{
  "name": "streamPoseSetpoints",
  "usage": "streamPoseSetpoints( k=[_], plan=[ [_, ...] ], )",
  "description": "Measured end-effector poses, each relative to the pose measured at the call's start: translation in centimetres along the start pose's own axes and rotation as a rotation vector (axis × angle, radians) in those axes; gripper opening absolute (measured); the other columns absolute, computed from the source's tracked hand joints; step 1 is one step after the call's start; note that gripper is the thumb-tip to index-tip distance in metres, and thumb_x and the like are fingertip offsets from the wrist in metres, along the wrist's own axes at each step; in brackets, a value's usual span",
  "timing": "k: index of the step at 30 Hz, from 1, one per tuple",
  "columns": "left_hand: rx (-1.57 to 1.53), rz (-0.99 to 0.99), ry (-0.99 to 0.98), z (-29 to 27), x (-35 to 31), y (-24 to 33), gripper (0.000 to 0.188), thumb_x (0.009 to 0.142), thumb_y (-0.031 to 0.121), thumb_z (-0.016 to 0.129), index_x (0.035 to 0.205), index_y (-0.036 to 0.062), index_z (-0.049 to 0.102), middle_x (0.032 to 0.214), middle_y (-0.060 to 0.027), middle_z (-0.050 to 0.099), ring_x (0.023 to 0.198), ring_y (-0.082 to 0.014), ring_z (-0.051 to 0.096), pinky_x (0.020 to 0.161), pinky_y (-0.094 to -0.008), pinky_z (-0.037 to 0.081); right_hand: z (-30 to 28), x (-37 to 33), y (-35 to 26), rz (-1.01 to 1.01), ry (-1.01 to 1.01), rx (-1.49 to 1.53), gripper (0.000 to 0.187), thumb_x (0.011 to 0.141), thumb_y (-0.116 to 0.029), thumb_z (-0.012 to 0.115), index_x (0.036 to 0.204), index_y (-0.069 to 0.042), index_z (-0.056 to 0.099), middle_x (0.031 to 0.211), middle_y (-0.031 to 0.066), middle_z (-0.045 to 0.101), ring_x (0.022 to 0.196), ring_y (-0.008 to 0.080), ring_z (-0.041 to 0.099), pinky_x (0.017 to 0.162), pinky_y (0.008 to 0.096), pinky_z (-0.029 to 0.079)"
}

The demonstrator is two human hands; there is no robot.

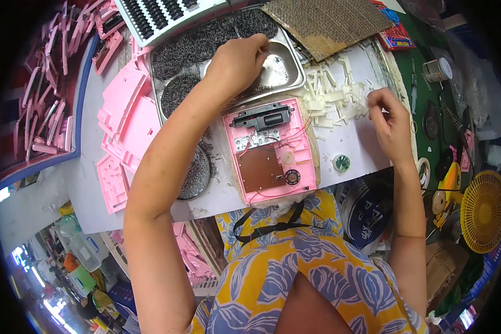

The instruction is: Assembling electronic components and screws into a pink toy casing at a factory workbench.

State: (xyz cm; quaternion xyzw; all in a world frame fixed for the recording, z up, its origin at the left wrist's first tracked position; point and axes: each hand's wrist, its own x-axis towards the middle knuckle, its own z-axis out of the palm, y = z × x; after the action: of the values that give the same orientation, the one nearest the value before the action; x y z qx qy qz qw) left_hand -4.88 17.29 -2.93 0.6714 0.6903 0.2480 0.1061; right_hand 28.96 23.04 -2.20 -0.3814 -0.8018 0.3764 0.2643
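My left hand (236, 64) is above a metal tray (301, 69) with compartments, full of small dark screws (222, 36) except for a shiny one holding few. Its fingers are curled together, and what they hold is hidden. My right hand (392, 125) is closed at the right edge of a heap of off-white plastic parts (334, 94); whatever is in its fingers cannot be made out. Between my arms lies a pink plastic housing (309, 161), open side up. Inside it are a black mechanism (261, 116), a brown circuit board (259, 170), a round speaker (293, 177) and thin wires.
Pink plastic shells (125, 106) are stacked left of the tray. A round dish (197, 175) of small dark pieces sits under my left forearm. Cardboard (328, 25) lies behind the tray. A small green-filled container (341, 162) and a yellow fan (483, 211) are to the right.
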Motion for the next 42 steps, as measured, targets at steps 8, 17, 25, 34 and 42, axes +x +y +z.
streamPoseSetpoints(
  k=[8,17,25,34,42],
  plan=[
    [-0.261,-0.054,0.151,-1.9,-3.4,0.9,0.021,0.094,0.018,0.063,0.108,0.0035,0.070,0.091,-0.0178,0.072,0.082,-0.0328,0.069,0.076,-0.0415,0.053,1.7,0.6,-5.3,0.070,-0.167,0.245,0.021,0.091,-0.004,0.066,0.111,0.001,0.069,0.104,0.0040,0.069,0.086,0.0062,0.060,0.068,0.0204,0.050],
    [-1.298,-0.512,-0.205,-3.9,-15.3,8.3,0.022,0.103,0.017,0.060,0.115,-0.0010,0.066,0.082,0.0006,0.062,0.065,-0.0043,0.055,0.057,-0.0204,0.044,4.9,-2.7,-10.1,-0.306,-0.275,0.270,0.031,0.080,0.000,0.080,0.109,0.000,0.072,0.094,0.0094,0.073,0.080,0.0150,0.068,0.066,0.0272,0.055],
    [-1.357,-0.529,-0.142,-2.5,-17.6,9.6,0.020,0.103,0.015,0.060,0.113,-0.0014,0.067,0.081,0.0016,0.063,0.066,-0.0033,0.053,0.058,-0.0194,0.041,4.2,-3.5,-9.7,-0.428,-0.312,0.211,0.037,0.070,0.003,0.079,0.107,-0.004,0.074,0.088,0.0118,0.072,0.074,0.0274,0.069,0.064,0.0353,0.055],
    [-1.414,-0.610,-0.621,-3.9,-17.3,10.5,0.021,0.099,0.016,0.066,0.110,-0.0025,0.067,0.084,0.0002,0.065,0.067,-0.0051,0.055,0.058,-0.0218,0.044,2.1,-4.8,-8.1,-0.437,-0.697,0.366,0.038,0.080,0.002,0.075,0.118,0.001,0.069,0.103,0.0156,0.074,0.088,0.0288,0.073,0.074,0.0344,0.058],
    [-0.182,-0.147,-0.186,0.3,-14.5,10.7,0.014,0.086,0.016,0.074,0.087,0.0030,0.068,0.081,-0.0128,0.067,0.070,-0.0309,0.066,0.063,-0.0387,0.053,1.7,-7.2,-3.2,0.247,-0.403,1.097,0.046,0.097,-0.028,0.067,0.127,0.003,0.051,0.112,0.0214,0.071,0.092,0.0285,0.075,0.076,0.0326,0.060]
  ],
)
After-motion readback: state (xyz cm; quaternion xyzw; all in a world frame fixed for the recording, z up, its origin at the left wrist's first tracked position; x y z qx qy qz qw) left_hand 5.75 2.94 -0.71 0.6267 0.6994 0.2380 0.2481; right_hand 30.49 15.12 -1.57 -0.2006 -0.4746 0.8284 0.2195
